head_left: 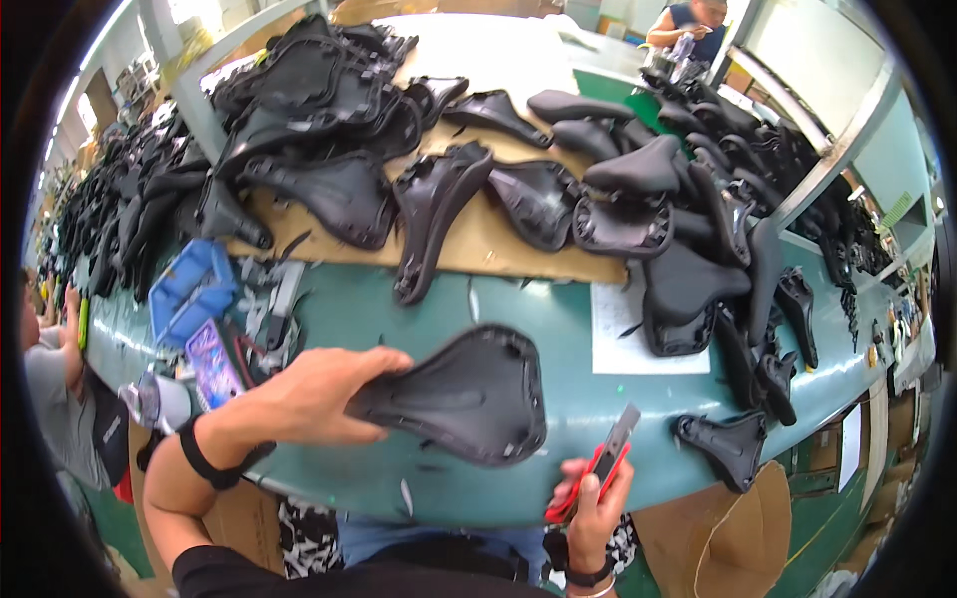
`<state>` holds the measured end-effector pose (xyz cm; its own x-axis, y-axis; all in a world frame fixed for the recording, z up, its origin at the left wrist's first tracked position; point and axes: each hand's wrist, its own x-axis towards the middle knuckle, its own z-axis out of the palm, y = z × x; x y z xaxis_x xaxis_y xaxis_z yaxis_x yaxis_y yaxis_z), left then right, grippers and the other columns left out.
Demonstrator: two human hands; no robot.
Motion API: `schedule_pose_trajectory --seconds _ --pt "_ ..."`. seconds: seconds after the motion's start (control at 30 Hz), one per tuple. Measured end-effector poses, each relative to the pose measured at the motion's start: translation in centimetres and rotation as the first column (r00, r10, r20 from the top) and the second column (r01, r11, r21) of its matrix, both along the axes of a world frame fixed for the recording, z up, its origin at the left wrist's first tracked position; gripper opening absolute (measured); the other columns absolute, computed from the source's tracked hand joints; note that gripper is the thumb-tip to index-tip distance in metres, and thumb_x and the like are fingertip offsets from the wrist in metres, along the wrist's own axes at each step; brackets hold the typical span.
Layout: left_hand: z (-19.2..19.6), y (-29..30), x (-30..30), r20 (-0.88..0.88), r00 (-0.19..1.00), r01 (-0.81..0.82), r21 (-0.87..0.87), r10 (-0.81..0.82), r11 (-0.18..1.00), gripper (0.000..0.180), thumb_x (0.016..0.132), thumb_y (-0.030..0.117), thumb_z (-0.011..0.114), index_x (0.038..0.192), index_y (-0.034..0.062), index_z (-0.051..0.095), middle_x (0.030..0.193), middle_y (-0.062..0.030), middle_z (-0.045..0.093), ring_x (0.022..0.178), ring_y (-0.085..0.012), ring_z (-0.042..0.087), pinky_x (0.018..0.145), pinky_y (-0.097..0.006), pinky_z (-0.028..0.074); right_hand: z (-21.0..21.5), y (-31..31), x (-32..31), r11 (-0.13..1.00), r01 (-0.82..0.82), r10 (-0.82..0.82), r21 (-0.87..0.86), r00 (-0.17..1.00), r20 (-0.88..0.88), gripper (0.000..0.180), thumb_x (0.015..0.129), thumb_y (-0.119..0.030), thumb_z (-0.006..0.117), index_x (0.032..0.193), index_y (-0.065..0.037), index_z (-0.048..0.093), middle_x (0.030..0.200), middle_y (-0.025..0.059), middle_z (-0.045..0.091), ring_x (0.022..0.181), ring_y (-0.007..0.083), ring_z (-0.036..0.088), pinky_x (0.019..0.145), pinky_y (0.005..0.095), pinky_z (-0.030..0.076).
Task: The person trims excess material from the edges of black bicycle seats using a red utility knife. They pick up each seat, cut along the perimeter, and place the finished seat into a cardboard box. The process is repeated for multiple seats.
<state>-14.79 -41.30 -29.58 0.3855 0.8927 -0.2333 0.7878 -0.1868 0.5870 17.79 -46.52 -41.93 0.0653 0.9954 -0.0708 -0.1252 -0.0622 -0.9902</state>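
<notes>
A black bicycle saddle point(469, 394), its underside turned up, is in my left hand point(319, 394). The thumb and fingers pinch its narrow nose, and the wide end points right over the green table. My right hand point(596, 498) is wrapped round a red utility knife point(604, 463) with its blade out, pointing up and away from me. The knife and the saddle are apart. Right of the knife, another saddle point(733, 448) lies at the table's edge. Several more saddles point(688, 284) are heaped farther back on the right.
Saddles point(299, 90) pile up on a cardboard sheet point(498, 261) at the back left. A blue bin point(194, 289), a phone point(212, 364) and a cup point(164, 399) stand left. A white paper point(618, 339) lies ahead. An open carton point(738, 528) is below right. Other people sit far right and left.
</notes>
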Motion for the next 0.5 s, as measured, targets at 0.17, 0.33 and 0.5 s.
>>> schedule_pose_trajectory --seconds 0.17,0.33,0.5 --pt "-3.8 -8.7 -0.3 -0.008 1.0 -0.003 -0.132 0.002 0.991 0.062 0.069 0.016 0.072 0.128 0.0114 0.053 0.107 -0.0092 0.061 0.107 -0.0294 0.055 0.09 -0.04 0.04 1.9 -0.5 -2.4 0.963 -0.267 0.269 -0.032 0.957 0.104 0.041 0.095 -0.009 0.049 0.131 0.003 0.033 0.123 0.0192 0.058 0.083 0.0155 0.065 0.059 0.0247 0.055" --pt "-6.3 -10.2 0.0 -0.176 0.971 -0.086 0.375 0.162 0.923 0.052 0.07 -0.004 0.06 0.119 0.0128 0.059 0.119 -0.0071 0.053 0.121 -0.0284 0.046 0.104 -0.05 0.031 2.2 -0.7 -3.8 0.924 -0.381 0.378 -0.036 0.896 0.233 0.039 0.093 -0.008 0.053 0.129 0.002 0.039 0.12 0.0147 0.061 0.077 0.0122 0.062 0.058 0.0237 0.053" --pt "-7.0 -9.1 0.8 -0.148 0.983 -0.043 0.377 0.106 0.925 0.059 0.068 -0.002 0.061 0.125 0.0122 0.053 0.128 -0.0108 0.048 0.131 -0.0319 0.038 0.111 -0.052 0.023 1.3 -1.5 -4.6 0.93 -0.349 0.364 -0.116 0.917 0.165 0.037 0.093 -0.011 0.055 0.127 0.0 0.043 0.109 0.0104 0.066 0.059 0.0061 0.053 0.052 0.0213 0.045"
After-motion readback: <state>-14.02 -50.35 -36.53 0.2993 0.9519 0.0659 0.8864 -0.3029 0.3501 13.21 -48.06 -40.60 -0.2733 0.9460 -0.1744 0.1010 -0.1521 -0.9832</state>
